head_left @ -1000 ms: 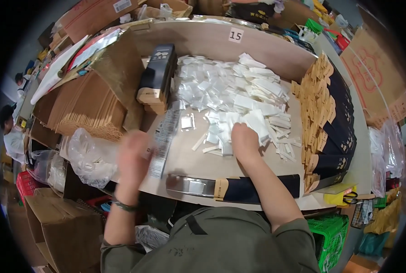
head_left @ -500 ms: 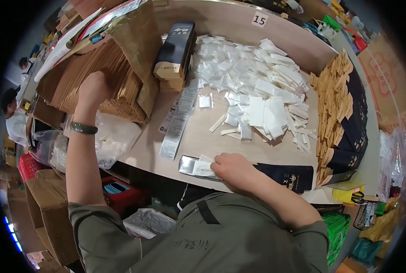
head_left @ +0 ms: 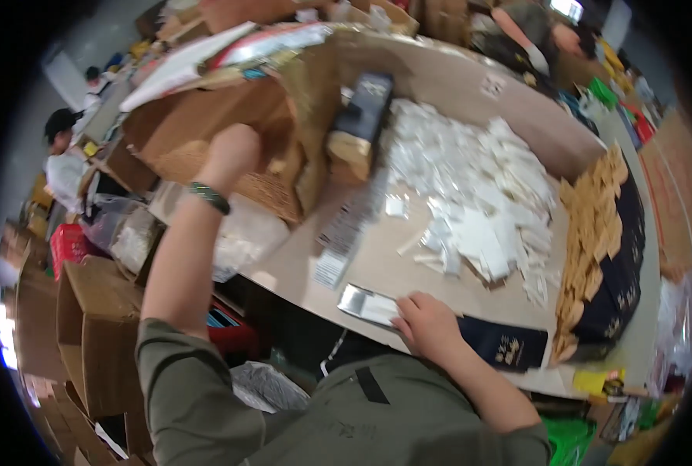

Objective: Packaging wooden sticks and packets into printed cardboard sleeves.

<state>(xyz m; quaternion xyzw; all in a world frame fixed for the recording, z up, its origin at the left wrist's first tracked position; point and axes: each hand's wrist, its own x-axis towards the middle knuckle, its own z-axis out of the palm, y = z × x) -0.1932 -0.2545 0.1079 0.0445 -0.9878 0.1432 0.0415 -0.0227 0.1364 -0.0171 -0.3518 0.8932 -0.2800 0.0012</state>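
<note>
My left hand [head_left: 235, 149] reaches into an open cardboard box [head_left: 315, 101] at the left of the table, over tightly packed brown paper pieces [head_left: 272, 194]. Its fingers are down inside and blurred. At the table's front edge, my right hand [head_left: 430, 322] has its fingers closed on a small white packet [head_left: 380, 308]. That packet lies over a flat silver packet [head_left: 353, 299], whose shiny end sticks out to the left. A navy printed sleeve [head_left: 509, 344] lies flat beside my right wrist, partly covered by the forearm.
White sachets and sticks [head_left: 470, 179] are heaped mid-table. Navy sleeves with tan ends [head_left: 602, 272] stand in a row at the right. A navy and tan stack of boxes [head_left: 361, 124] stands beside the carton. Printed strips [head_left: 342, 241] lie near the front. People work beyond.
The whole view has shifted, so the table sits lower and further right. My left hand is still in the box. My right hand stays on the white packet.
</note>
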